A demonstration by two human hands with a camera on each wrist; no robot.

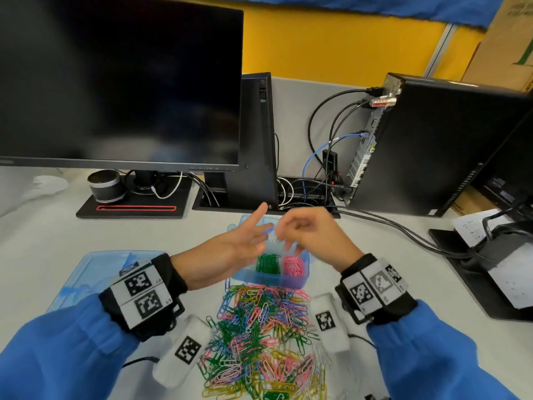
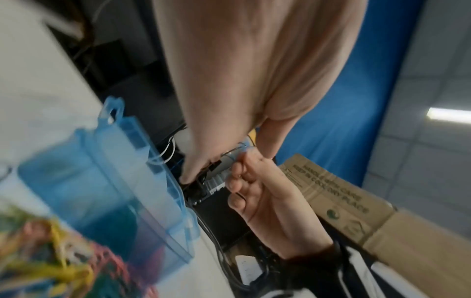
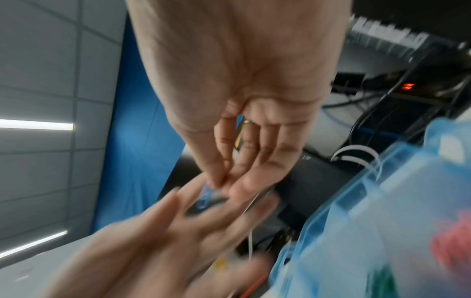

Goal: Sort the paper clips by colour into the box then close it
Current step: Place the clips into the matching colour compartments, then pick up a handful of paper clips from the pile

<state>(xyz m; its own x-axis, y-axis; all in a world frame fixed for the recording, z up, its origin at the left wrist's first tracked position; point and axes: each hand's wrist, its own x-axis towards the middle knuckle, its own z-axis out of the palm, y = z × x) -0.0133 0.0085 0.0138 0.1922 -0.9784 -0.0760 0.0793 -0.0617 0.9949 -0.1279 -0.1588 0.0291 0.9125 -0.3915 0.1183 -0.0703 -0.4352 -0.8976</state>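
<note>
Fig.: Both hands raised over the box, head view, w/ wrist views as insets.

Left hand (image 1: 230, 249) is spread wide, fingers straight, palm turned toward the other hand; it holds nothing that can be made out. Right hand (image 1: 311, 232) has fingers curled, thumb and forefinger pinching a blue clip (image 3: 205, 196), seen in the right wrist view just at the left fingertips (image 3: 178, 199); motion blur hides whether more than one clip is pinched. Translucent blue box (image 1: 288, 280) sits on the desk (image 1: 375, 255) directly below the hands, lid off. Near compartments hold green clips (image 1: 266, 264) and pink clips (image 1: 292, 265), side by side, divider between. Far compartments are masked by the hands; contents cannot be told. Mixed clip pile (image 1: 259, 336) lies on the desk just in front of the box, between the forearms. Blue lid (image 1: 95, 272) lies flat to the left, apart from the box.

Step in hand (judged): carrying a blue clip to its compartment. To do it well: separate any linked clips first, lower the pinch close over the correct cell before letting go, keep clear of the green and pink cells. Most of the pile is unsorted, so the task is early; lid goes on last.
</note>
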